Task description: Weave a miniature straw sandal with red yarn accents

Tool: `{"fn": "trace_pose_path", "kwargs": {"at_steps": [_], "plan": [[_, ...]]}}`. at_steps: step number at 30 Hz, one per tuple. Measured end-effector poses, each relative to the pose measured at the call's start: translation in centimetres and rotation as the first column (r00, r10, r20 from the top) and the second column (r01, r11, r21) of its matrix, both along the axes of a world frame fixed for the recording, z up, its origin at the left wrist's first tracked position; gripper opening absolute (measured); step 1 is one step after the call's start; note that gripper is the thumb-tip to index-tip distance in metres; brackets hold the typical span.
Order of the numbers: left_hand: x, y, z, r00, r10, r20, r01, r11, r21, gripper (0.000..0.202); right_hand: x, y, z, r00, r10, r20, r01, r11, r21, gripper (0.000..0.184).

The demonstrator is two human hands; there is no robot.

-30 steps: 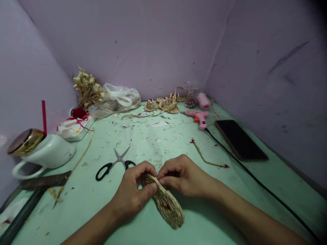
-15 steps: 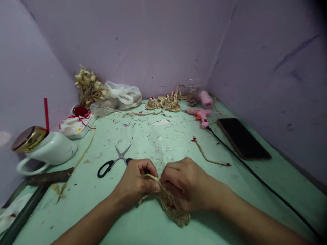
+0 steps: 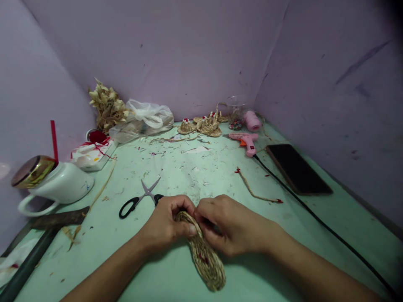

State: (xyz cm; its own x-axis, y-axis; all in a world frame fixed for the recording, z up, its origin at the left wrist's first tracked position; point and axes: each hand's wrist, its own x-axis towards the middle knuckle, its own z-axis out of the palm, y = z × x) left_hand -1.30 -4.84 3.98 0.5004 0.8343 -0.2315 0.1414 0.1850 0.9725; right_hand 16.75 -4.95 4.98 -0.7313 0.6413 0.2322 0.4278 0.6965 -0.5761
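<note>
A long oval piece of coiled, twisted straw rope (image 3: 208,262) with red bits at its middle lies slanted between my hands, its lower end toward me. My left hand (image 3: 171,224) grips its upper end, thumb on top and fingers behind. At the upper right edge of the piece, my right hand (image 3: 228,228) is closed, thumb and fingers pinched against the rim; the fingertips are partly hidden. Just beyond my left hand lie scissors (image 3: 147,191) with black handles, blades spread. A short twisted cord (image 3: 255,193) with red ends rests beyond my right hand.
A pink glue gun (image 3: 247,140) trails a black cable past a phone (image 3: 299,168) on the right. Small woven hats (image 3: 208,126), a plastic bag (image 3: 151,117) and dried husks (image 3: 107,107) line the back. A white mug (image 3: 67,182) and a hammer (image 3: 40,245) occupy the left.
The coiled straw piece has turned so that its flat face and red middle show more, its lower end swinging left and toward me. My right hand has shifted slightly left along its edge.
</note>
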Motion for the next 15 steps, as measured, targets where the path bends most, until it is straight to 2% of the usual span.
{"fn": "trace_pose_path", "kwargs": {"at_steps": [3,5,7,9,11,15], "plan": [[-0.4,-0.2,0.4,0.997,-0.014,-0.07,0.028,0.979,0.201,0.015,0.1,0.5,-0.1,0.988,-0.139,-0.067,0.134,0.989,-0.066,0.008],[-0.6,-0.4,0.5,0.996,-0.008,-0.09,0.043,0.918,0.395,0.014,0.0,0.6,0.0,0.957,-0.246,-0.155,0.209,0.953,-0.221,0.011],[-0.9,-0.5,0.4,0.996,-0.01,-0.087,0.056,0.837,0.544,0.012,0.0,0.5,0.2,0.938,-0.283,-0.203,0.183,0.896,-0.405,0.015],[-1.0,-0.6,0.1,0.997,-0.007,-0.079,0.055,0.781,0.622,0.01,0.1,0.2,0.5,0.956,-0.228,-0.187,0.114,0.87,-0.48,0.015],[-1.1,-0.5,-0.2,0.997,0.007,-0.078,0.046,0.751,0.658,0.009,0.3,-0.2,0.8,0.977,-0.161,-0.14,0.09,0.906,-0.413,0.02],[-1.0,-0.5,-0.5,0.996,0.024,-0.081,0.038,0.732,0.68,0.008,0.3,-0.6,1.1,0.99,-0.119,-0.072,0.105,0.98,-0.169,0.016]]}}
